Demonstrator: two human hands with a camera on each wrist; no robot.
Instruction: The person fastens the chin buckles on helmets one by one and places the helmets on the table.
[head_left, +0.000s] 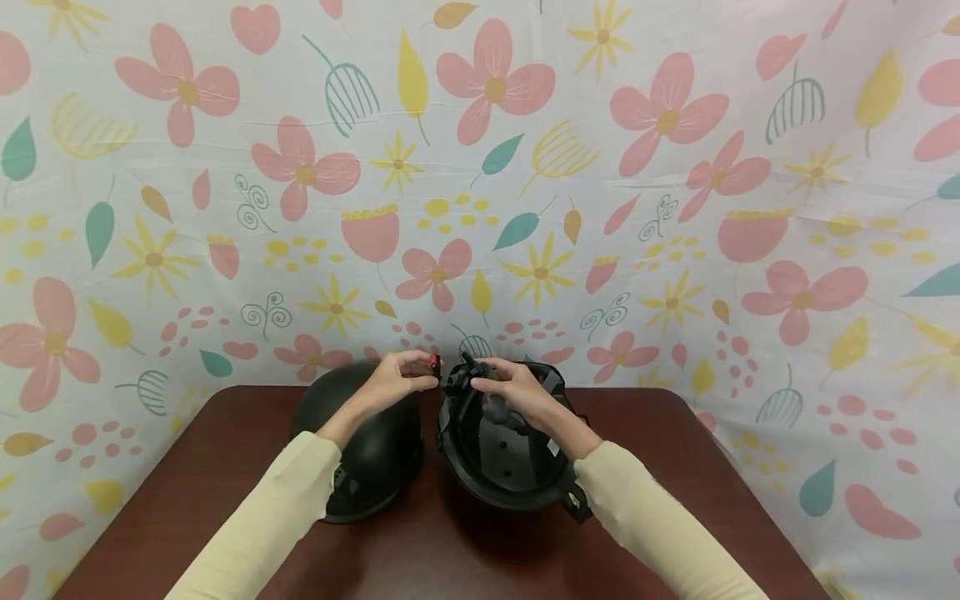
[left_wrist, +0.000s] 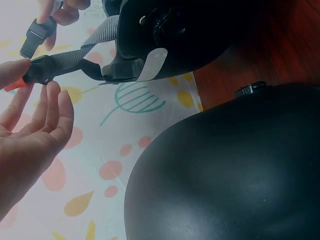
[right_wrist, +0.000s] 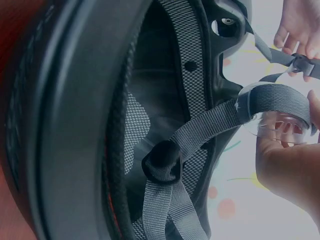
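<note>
An upturned black helmet lies on the table, its open inside facing up with grey webbing straps. Between finger and thumb, my left hand pinches a black strap buckle half with a red part at its end. My right hand grips the other black buckle half, with its strap running back past the fingers. In the left wrist view the two halves are close but apart. A clear chin cup on the strap overlaps my right hand in the right wrist view.
Left of the helmet sits a smooth black domed shell, with a small dark knob on its edge. Both stand on a dark reddish-brown table. A white cloth with a flower print hangs behind the table.
</note>
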